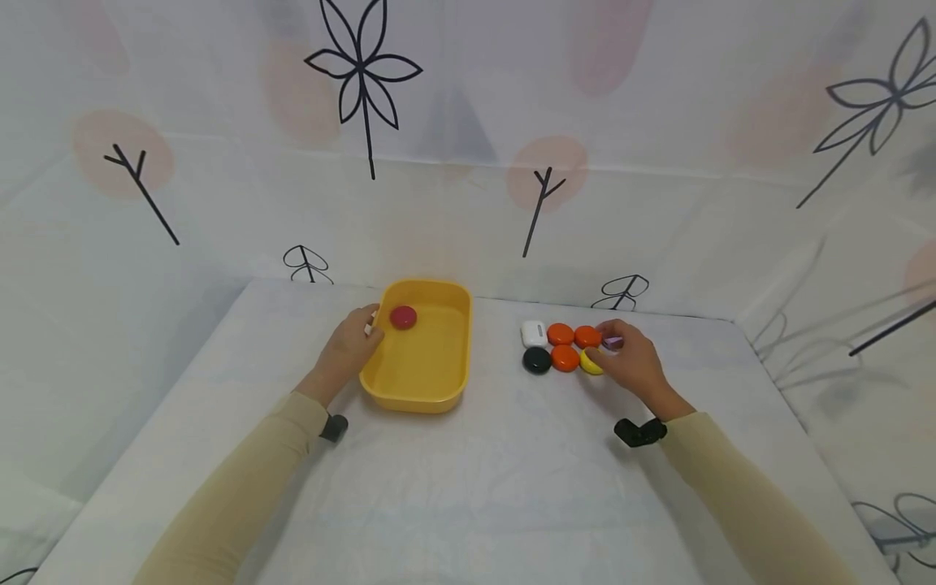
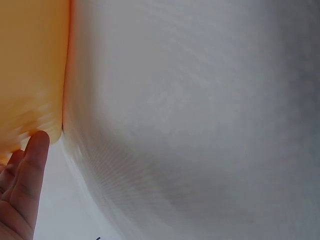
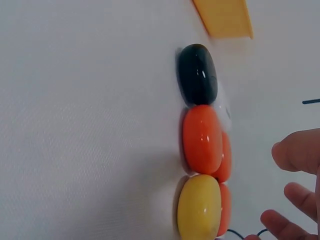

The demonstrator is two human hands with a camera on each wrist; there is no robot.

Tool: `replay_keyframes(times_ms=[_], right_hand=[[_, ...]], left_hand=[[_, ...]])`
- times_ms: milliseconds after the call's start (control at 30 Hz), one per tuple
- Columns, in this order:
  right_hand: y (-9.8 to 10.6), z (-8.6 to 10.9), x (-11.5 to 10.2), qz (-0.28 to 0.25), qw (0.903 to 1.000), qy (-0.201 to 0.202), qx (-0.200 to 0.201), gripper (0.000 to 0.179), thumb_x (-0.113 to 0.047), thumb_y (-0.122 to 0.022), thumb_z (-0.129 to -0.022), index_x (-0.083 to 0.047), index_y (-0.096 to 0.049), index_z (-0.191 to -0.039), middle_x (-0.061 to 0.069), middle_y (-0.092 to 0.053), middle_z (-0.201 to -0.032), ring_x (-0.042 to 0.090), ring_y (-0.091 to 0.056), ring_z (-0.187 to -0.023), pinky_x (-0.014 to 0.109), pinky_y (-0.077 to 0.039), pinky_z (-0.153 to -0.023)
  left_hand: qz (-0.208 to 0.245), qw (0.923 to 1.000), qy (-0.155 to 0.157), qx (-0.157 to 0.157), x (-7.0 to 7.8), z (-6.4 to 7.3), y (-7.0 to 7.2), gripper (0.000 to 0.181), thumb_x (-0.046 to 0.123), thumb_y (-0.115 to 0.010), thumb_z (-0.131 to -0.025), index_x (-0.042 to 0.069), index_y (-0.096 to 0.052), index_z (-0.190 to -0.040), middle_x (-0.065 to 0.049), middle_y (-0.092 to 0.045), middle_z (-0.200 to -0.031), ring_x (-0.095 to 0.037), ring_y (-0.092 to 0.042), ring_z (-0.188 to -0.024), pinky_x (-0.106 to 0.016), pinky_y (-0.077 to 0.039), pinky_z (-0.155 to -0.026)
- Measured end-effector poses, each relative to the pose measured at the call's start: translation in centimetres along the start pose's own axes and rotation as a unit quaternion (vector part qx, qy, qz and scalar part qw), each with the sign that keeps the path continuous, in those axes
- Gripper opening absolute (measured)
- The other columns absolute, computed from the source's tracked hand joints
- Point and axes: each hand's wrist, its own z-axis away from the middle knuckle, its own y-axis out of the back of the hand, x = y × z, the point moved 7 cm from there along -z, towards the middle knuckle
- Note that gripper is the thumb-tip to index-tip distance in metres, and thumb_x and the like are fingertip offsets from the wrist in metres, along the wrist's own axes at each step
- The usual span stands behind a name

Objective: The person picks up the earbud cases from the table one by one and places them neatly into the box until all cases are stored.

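Note:
My left hand (image 1: 352, 340) is at the left side of a yellow tray (image 1: 417, 400), fingertips against its outer wall; in the left wrist view its fingers (image 2: 31, 175) are straight. Inside the tray lies a dark red round piece (image 1: 403, 317). My right hand (image 1: 633, 357) is over the right end of a group of glossy rounded pieces, thumb and fingers apart around a purple piece (image 1: 613, 344), which they partly hide. Next to it are a yellow piece (image 3: 199, 207), several orange pieces (image 3: 202, 139), a black piece (image 3: 197, 75) and a white rounded-square piece (image 1: 534, 334).
The pieces stand in two close rows to the right of the tray on a white-covered table (image 1: 468, 487). A white cloth backdrop (image 1: 453, 219) with line-drawn plants rises behind the table's back edge. Both wrists carry small black camera mounts (image 1: 640, 432).

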Motion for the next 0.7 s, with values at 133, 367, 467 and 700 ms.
replay_keyframes(times_ms=[133, 367, 467, 700], right_hand=[[0.0, -0.1, -0.7, -0.009, 0.9999, 0.004, -0.005, 0.051, -0.043, -0.06, -0.076, -0.01, -0.049, -0.115, 0.012, -0.05, -0.114, 0.034, -0.046, -0.104, 0.044, -0.049, -0.075], [0.1, -0.4, -1.4, -0.011, 0.9999, 0.002, -0.008, 0.049, -0.041, -0.06, -0.077, -0.012, -0.049, -0.116, 0.012, -0.051, -0.115, 0.033, -0.045, -0.104, 0.044, -0.049, -0.074], [0.0, -0.7, -1.2, -0.014, 0.9999, 0.005, 0.0, 0.05, -0.044, -0.061, -0.075, -0.014, -0.05, -0.114, 0.012, -0.051, -0.114, 0.034, -0.044, -0.104, 0.044, -0.05, -0.066], [-0.7, -2.1, 0.1, -0.01, 0.9995, 0.023, 0.017, 0.055, -0.054, -0.06, -0.071, -0.02, -0.051, -0.113, 0.006, -0.053, -0.111, 0.026, -0.047, -0.099, 0.037, -0.048, -0.051]], left_hand=[[-0.001, 1.0, 0.0, 0.001, -0.1, 0.0, 0.0, 0.055, 0.029, -0.039, -0.085, 0.015, -0.028, -0.137, -0.009, -0.045, -0.12, -0.022, -0.047, -0.096, -0.037, -0.043, -0.09], [-0.006, 1.0, 0.003, -0.003, -0.1, 0.0, 0.1, 0.055, 0.028, -0.04, -0.085, 0.015, -0.028, -0.137, -0.011, -0.044, -0.123, -0.023, -0.046, -0.099, -0.04, -0.041, -0.093], [-0.002, 1.0, 0.002, -0.002, -0.1, 0.0, 0.0, 0.055, 0.027, -0.04, -0.085, 0.015, -0.028, -0.137, -0.011, -0.044, -0.123, -0.023, -0.046, -0.099, -0.039, -0.041, -0.092], [-0.004, 1.0, -0.001, -0.002, -0.2, -0.1, -0.1, 0.055, 0.028, -0.039, -0.085, 0.015, -0.028, -0.137, -0.011, -0.044, -0.123, -0.023, -0.047, -0.098, -0.039, -0.042, -0.092]])
